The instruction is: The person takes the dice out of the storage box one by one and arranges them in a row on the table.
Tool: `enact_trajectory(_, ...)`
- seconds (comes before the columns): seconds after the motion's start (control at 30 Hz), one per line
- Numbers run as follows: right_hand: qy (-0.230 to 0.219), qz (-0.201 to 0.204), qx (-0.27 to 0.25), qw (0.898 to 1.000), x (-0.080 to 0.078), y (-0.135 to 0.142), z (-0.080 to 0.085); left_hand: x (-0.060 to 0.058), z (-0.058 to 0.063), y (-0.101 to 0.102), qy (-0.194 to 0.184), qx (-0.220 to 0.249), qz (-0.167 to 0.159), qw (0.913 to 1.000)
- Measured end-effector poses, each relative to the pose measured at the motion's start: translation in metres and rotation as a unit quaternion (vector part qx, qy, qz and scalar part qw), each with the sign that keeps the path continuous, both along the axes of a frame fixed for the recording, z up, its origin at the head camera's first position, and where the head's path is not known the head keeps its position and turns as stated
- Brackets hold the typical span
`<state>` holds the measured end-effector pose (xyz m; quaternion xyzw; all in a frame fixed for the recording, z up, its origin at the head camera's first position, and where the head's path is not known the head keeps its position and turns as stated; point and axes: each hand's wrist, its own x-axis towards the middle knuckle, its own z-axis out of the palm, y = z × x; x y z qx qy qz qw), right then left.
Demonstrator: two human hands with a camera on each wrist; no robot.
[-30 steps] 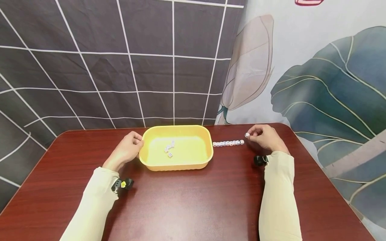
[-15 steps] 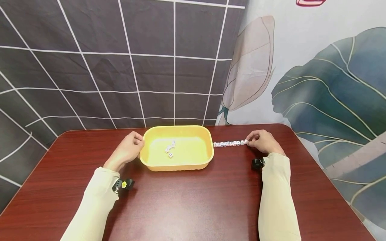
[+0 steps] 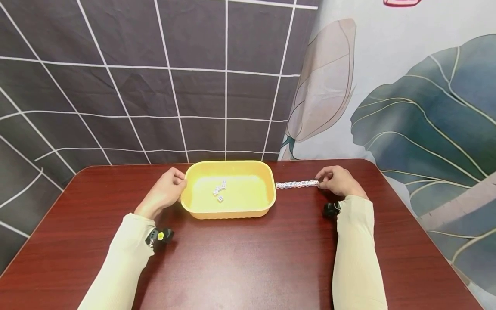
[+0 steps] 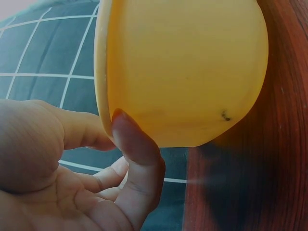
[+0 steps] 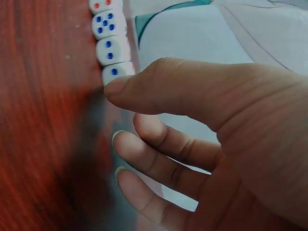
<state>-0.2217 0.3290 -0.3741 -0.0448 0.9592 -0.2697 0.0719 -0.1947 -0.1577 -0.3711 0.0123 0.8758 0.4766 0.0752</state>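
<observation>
In the head view my left hand [image 3: 164, 190] holds the left end of a yellow plastic basin [image 3: 228, 212]. The left wrist view shows the thumb [image 4: 137, 144] and index finger pinching its rim. Several white dice [image 3: 218, 190] lie loose inside the basin. To its right, a straight row of white dice [image 3: 296, 184] runs along the table from the basin's side. My right hand [image 3: 340, 182] is at the row's right end. Up close, its thumb [image 5: 144, 91] lies against the end die [image 5: 115, 72], which touches its neighbour; the index finger is mostly hidden behind the thumb.
The dark red wooden table [image 3: 240, 258] stretches in front of the basin. A grey cloth with white grid lines [image 3: 197, 90] hangs behind it, and a leaf-patterned curtain [image 3: 387, 107] hangs at the right. Each wrist wears a black camera.
My right hand has brought a die down and left to the row's right end, and the small gap there has closed. The left hand keeps its hold on the basin.
</observation>
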Motion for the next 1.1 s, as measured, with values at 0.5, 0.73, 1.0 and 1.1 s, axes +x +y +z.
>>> enact_trajectory(0.5,0.072,0.020,0.001,0.997,0.000,-0.016,0.024,0.001,0.001,0.002,-0.001,-0.001,-0.001,1.0000)
enact_trajectory(0.73,0.092,0.034,-0.028,0.995,0.000,-0.035,0.034,0.001,0.001,0.002,-0.001,-0.007,0.002,1.0000)
enact_trajectory(1.0,0.098,0.040,-0.048,0.993,-0.003,-0.059,0.040,0.001,0.001,0.002,-0.001,-0.005,0.002,1.0000)
enact_trajectory(1.1,0.102,0.043,-0.062,0.992,-0.003,-0.069,0.041,0.001,0.001,0.002,0.000,-0.002,0.000,1.0000)
